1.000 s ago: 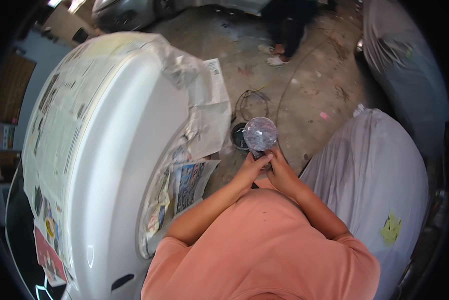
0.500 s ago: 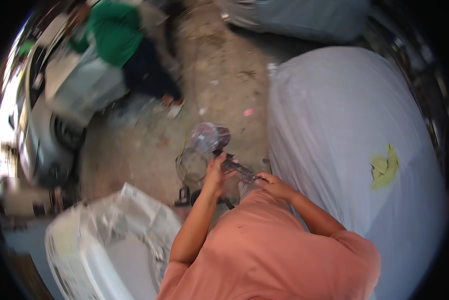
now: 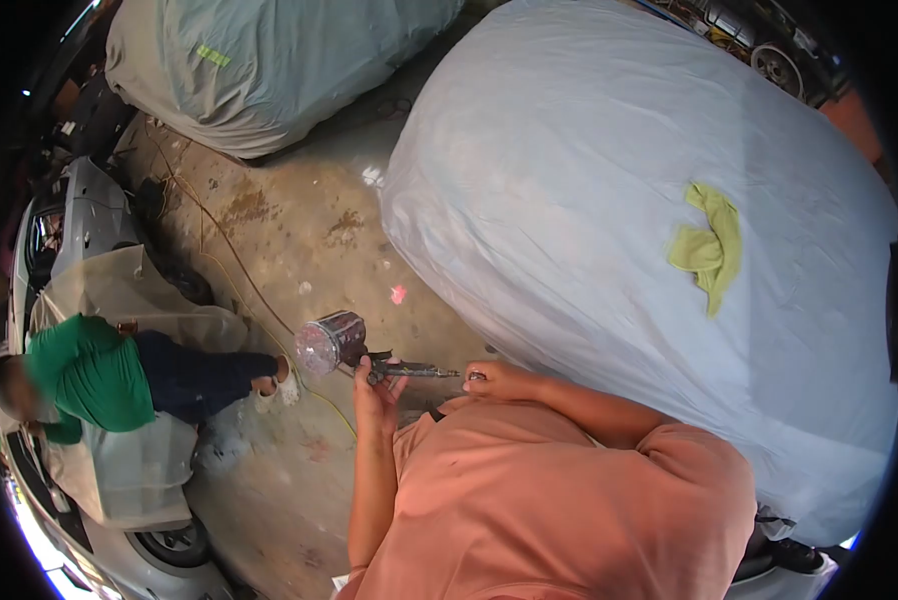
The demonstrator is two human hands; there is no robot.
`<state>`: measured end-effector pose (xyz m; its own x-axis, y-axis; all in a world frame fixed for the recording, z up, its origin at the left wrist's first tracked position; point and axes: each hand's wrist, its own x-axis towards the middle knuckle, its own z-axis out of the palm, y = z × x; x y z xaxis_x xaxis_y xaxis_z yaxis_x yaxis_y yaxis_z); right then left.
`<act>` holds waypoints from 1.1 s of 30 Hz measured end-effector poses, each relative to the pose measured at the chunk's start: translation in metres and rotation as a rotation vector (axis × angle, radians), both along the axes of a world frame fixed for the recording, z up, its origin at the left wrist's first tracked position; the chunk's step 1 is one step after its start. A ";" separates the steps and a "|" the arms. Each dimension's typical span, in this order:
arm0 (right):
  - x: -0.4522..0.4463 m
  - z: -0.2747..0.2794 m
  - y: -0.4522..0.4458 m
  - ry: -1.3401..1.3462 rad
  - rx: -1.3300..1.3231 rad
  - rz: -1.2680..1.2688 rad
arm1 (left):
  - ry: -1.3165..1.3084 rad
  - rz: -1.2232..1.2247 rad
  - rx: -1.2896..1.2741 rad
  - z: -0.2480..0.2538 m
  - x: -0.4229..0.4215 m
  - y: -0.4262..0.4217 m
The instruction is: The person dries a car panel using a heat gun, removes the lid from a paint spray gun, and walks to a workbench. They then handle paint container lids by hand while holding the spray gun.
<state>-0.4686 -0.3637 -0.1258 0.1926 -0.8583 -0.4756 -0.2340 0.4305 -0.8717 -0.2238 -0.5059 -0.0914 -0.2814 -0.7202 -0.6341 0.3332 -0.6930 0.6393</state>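
Note:
My left hand (image 3: 374,392) is closed round a spray gun (image 3: 399,371) near its trigger end. The gun's paint-stained cup (image 3: 319,343) points to the left, and its handle lies level towards my right hand. At the handle's end a brass-coloured air inlet (image 3: 453,373) sticks out. Just right of that inlet, with a small gap between, my right hand (image 3: 501,381) is closed round a small metal fitting (image 3: 477,376). Most of this fitting is hidden by the fingers.
A light-grey covered car (image 3: 569,200) fills the right, with a yellow-green cloth (image 3: 709,248) on it. Another covered car (image 3: 269,70) stands behind. At left a person in green (image 3: 99,375) leans over a partly sheeted car (image 3: 129,480). Hoses (image 3: 231,245) cross the floor.
My view has turned, so the covered cars fill more of it. The right hand, at the gun's handle end before, is now slightly apart from it. My left hand still holds the gun.

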 end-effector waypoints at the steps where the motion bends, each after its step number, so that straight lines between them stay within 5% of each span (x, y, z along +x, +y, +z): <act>1: 0.001 -0.002 -0.016 0.027 -0.045 -0.047 | -0.006 -0.024 -0.008 0.001 -0.002 -0.024; 6: 0.010 -0.022 -0.124 0.099 -0.128 -0.026 | -0.045 -0.021 -0.037 -0.018 0.016 -0.143; 15: 0.062 -0.163 -0.413 0.257 -0.350 -0.284 | -0.048 0.067 -0.131 -0.025 0.115 -0.391; 21: 0.048 -0.255 -0.576 0.304 -0.124 -0.486 | -0.050 0.093 -0.117 -0.032 0.162 -0.531; 29: 0.005 -0.367 -0.718 0.764 -0.062 -0.426 | -0.035 0.196 -0.136 -0.058 0.174 -0.743; 33: -0.001 -0.277 -0.879 0.683 -0.064 -0.153 | -0.024 0.293 -0.180 -0.065 0.171 -0.853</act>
